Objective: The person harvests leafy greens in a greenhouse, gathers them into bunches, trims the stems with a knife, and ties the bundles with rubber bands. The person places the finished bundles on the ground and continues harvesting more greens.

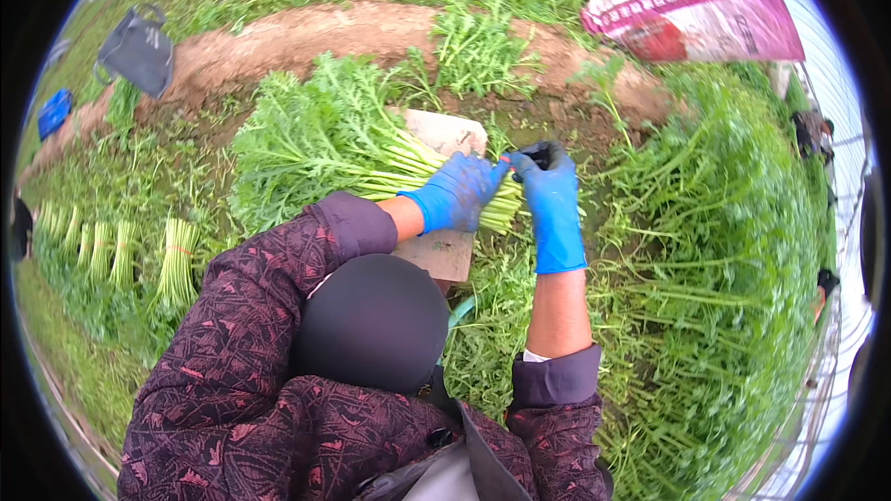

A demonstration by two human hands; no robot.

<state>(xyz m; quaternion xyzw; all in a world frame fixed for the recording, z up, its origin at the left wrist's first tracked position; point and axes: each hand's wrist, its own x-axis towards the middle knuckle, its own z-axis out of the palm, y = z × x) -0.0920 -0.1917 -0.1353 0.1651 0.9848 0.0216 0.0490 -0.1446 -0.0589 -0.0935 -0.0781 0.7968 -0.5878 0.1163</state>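
A thick bundle of leafy green vegetables lies across a pale board, leaves to the left and cut stems to the right. My left hand, in a blue glove, grips the stems from above. Close by on the right, my right hand wears a blue glove with dark fingertips. Its fingers are curled and pinch a small red tie, which meets the tip of my left forefinger. How far the tie passes around the stems is hidden.
Tied bundles lie in a row at the left. Dense standing greens fill the right. Beyond a soil ridge are a printed sack and a dark bag. My dark, rounded knee is below the board.
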